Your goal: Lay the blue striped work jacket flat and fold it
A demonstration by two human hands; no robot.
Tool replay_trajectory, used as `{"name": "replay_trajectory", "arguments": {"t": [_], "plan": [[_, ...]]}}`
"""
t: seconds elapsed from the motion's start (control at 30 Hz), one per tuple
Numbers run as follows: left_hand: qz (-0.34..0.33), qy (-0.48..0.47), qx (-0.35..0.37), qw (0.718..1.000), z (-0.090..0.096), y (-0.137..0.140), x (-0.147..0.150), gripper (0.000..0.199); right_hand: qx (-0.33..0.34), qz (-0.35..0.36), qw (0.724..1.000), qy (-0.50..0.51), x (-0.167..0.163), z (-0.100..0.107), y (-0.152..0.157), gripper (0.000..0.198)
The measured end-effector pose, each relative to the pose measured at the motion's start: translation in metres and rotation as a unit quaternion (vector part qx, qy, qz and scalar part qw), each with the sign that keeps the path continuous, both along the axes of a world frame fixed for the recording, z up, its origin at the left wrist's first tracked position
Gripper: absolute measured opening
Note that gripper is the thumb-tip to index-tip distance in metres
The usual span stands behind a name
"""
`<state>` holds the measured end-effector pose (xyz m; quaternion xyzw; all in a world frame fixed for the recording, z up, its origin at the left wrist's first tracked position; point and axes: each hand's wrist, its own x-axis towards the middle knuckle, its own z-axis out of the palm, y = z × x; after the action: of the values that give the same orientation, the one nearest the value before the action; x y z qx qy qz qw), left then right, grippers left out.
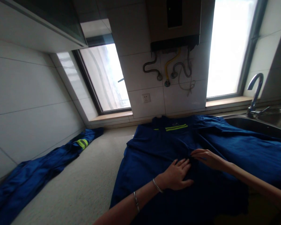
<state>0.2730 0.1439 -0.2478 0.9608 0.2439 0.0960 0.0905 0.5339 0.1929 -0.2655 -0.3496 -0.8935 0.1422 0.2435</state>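
Note:
A dark blue work jacket (152, 156) with yellow-green reflective stripes lies spread over the counter, its collar towards the wall. My left hand (176, 175) rests flat on the front of it, fingers spread, with two silver bangles on that arm. Just right of those fingertips, my right hand (207, 158) is closed in a pinch at the jacket's middle. A small bluish bit shows under the right fingers, but I cannot tell whether it is cloth or a separate thing.
Folded blue cloth (44, 165) with a reflective band lies along the left wall on the pale counter (84, 181). At the right are a sink (239, 120) and a curved faucet (255, 93). A water heater (174, 25) with pipes hangs between two windows.

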Motion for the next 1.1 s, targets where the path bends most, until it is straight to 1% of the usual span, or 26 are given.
{"name": "replay_trajectory", "arguments": {"t": [0.13, 0.23, 0.3, 0.37, 0.43, 0.47, 0.5, 0.53, 0.6, 0.63, 0.67, 0.73, 0.87, 1.0, 1.1], "plan": [[0.003, 0.013, 0.003, 1.000, 0.001, 0.000, -0.001, 0.070, -0.025, -0.033, 0.997, 0.062, 0.001, -0.012, -0.002, 0.031], [0.005, 0.018, 0.006, 1.000, 0.002, 0.000, 0.000, 0.069, -0.059, -0.073, 0.987, 0.132, -0.002, -0.016, -0.002, 0.034], [0.008, 0.015, 0.010, 1.000, 0.001, 0.000, 0.000, 0.069, -0.065, -0.120, 0.971, 0.194, -0.005, -0.014, -0.001, 0.038], [0.009, 0.013, 0.012, 1.000, -0.001, 0.001, 0.001, 0.069, -0.045, -0.185, 0.947, 0.258, -0.007, -0.008, 0.003, 0.044], [0.008, 0.012, 0.012, 1.000, -0.003, 0.001, 0.002, 0.069, -0.020, -0.237, 0.926, 0.295, -0.008, 0.001, 0.007, 0.049], [0.008, 0.010, 0.013, 1.000, -0.003, 0.002, 0.002, 0.069, -0.011, -0.242, 0.924, 0.295, -0.008, 0.004, 0.009, 0.049], [0.009, 0.007, 0.016, 1.000, -0.004, 0.002, 0.002, 0.069, -0.006, -0.231, 0.931, 0.283, -0.008, 0.008, 0.010, 0.047], [0.009, 0.004, 0.019, 1.000, -0.005, 0.003, 0.002, 0.069, -0.003, -0.205, 0.944, 0.258, -0.007, 0.010, 0.010, 0.043], [0.007, -0.005, 0.023, 1.000, -0.005, 0.003, 0.003, 0.067, 0.005, -0.126, 0.975, 0.183, -0.005, 0.009, 0.008, 0.033], [0.006, -0.010, 0.023, 1.000, -0.005, 0.003, 0.003, 0.066, 0.010, -0.087, 0.986, 0.143, -0.004, 0.007, 0.006, 0.029], [0.003, -0.014, 0.022, 1.000, -0.005, 0.003, 0.003, 0.065, 0.014, -0.056, 0.992, 0.108, -0.002, 0.003, 0.004, 0.026], [-0.005, -0.019, 0.018, 1.000, -0.004, 0.004, 0.003, 0.063, 0.017, -0.021, 0.997, 0.066, 0.002, -0.005, 0.000, 0.025], [-0.020, -0.019, 0.013, 1.000, -0.004, 0.004, 0.003, 0.063, 0.009, -0.029, 0.997, 0.066, 0.005, -0.017, -0.005, 0.025], [-0.020, -0.016, 0.009, 1.000, -0.004, 0.004, 0.003, 0.064, -0.010, -0.049, 0.995, 0.090, 0.003, -0.020, -0.006, 0.025], [-0.020, -0.015, 0.006, 1.000, -0.004, 0.004, 0.003, 0.064, -0.014, -0.054, 0.995, 0.087, 0.001, -0.021, -0.008, 0.026]]}}
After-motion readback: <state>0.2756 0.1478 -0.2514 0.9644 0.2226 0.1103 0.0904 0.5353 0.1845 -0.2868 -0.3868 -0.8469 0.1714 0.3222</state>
